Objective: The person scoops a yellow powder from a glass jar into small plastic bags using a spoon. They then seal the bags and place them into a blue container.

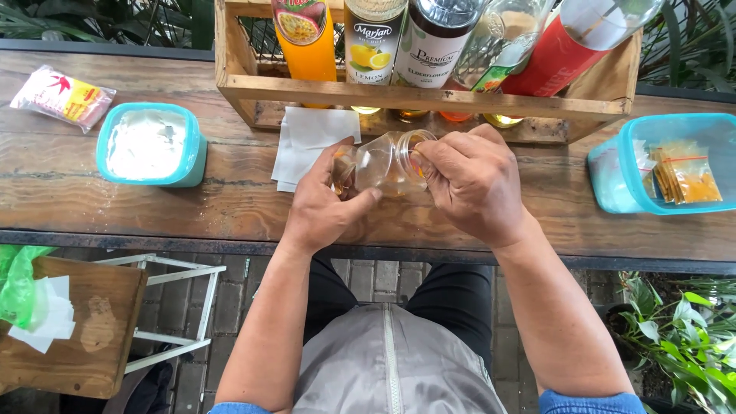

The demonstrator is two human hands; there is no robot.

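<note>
A small clear glass jar [386,162] lies on its side above the wooden counter [153,207], held between both hands. My left hand [326,203] grips its base end from the left, thumb across the glass. My right hand [474,182] is at the jar's mouth on the right, fingertips curled at the rim. A trace of orange-yellow shows inside the jar. White paper napkins [307,142] lie on the counter just behind my left hand.
A wooden crate [429,98] holding several syrup bottles stands behind the jar. A teal tub of white powder [149,146] sits left, a sachet packet [63,96] beyond it. A teal container with small packets [667,165] sits right. A wooden stool [84,330] and plants [682,330] stand below.
</note>
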